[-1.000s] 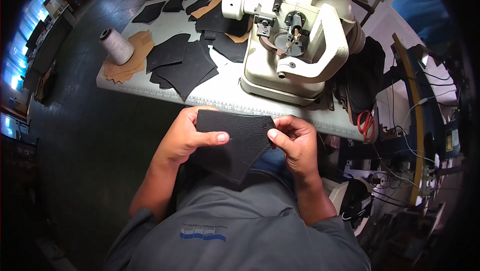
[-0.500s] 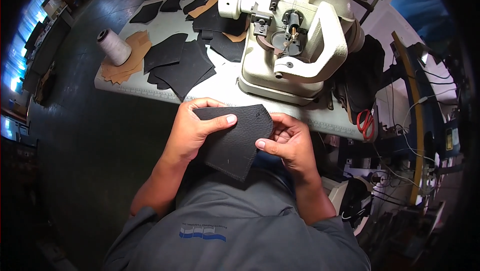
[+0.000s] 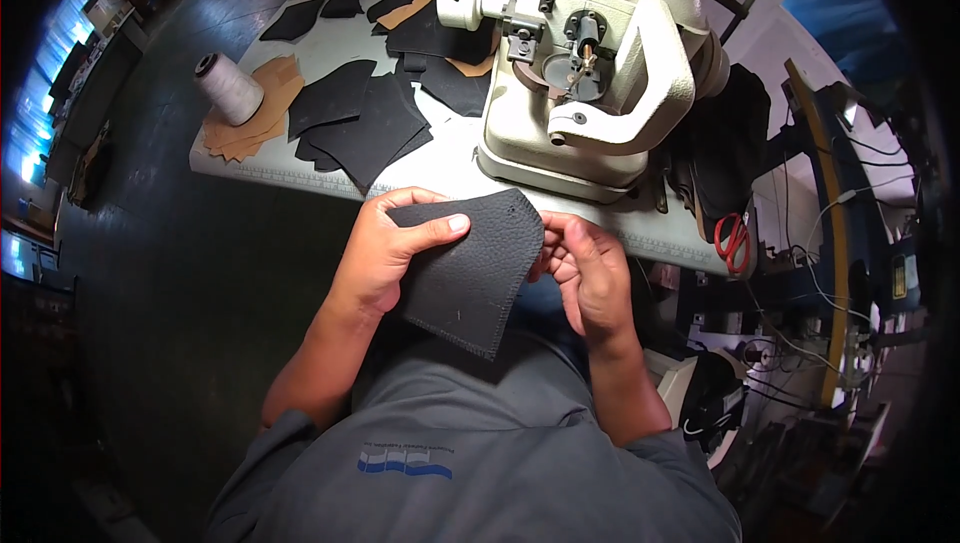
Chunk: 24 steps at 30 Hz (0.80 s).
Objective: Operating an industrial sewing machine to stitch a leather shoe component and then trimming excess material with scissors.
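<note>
A black grained leather piece point(image 3: 465, 273) with stitching along its edges is held over my lap, in front of the table. My left hand point(image 3: 385, 253) grips its left side, thumb on top and fingers behind. At the right edge is my right hand point(image 3: 592, 278), with its fingers curled and the thumb drawn up against the index finger. Whether anything sits in that pinch is too small to make out. Beyond the leather stands a cream industrial sewing machine point(image 3: 565, 163).
On the table point(image 3: 440, 158) lie several black leather pieces point(image 3: 385, 123) and tan pieces point(image 3: 285, 88). A white thread cone point(image 3: 228, 91) stands on tan ones at the left. Red-handled scissors point(image 3: 735, 243) rest at the right edge, near dark material point(image 3: 735, 153).
My right thumb has come off the leather's edge and moved up beside the index finger. The leather has tilted and risen slightly, still in my left hand.
</note>
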{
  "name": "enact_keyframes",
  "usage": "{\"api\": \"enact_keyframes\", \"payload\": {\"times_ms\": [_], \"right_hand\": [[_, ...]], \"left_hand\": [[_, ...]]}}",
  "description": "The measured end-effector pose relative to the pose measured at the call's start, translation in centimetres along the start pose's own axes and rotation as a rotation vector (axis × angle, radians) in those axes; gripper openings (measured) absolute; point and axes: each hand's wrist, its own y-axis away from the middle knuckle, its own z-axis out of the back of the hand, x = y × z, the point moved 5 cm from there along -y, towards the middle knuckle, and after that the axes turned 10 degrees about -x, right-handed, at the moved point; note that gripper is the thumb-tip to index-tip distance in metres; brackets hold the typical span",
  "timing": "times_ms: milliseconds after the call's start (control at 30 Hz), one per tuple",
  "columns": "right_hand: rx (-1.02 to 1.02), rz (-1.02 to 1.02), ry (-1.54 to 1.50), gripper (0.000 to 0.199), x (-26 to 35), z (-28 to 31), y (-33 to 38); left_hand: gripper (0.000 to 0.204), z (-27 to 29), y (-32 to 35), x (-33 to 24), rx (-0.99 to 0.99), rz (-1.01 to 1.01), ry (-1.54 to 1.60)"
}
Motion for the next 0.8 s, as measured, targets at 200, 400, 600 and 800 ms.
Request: {"api": "enact_keyframes", "payload": {"times_ms": [200,400,600,800], "right_hand": [[-0.058,0.093,0.158,0.030,-0.6,1.8,0.5],[0.034,0.050,0.107,0.047,-1.1,1.2,0.9],[0.041,0.323,-0.026,0.033,0.0,1.0,1.7],[0.090,0.411,0.015,0.033,0.1,1.5,1.9]], "left_hand": [[0.020,-0.7,1.9,-1.1,-0.054,-0.266,-0.110],[0.016,-3.6,8.5,-4.5,0.347,-1.566,-0.702],[0.023,-3.0,10.1,-0.2,0.199,-1.711,-0.676],[0.024,-2.7,10.9,0.4,0.153,-1.727,-0.708]]}}
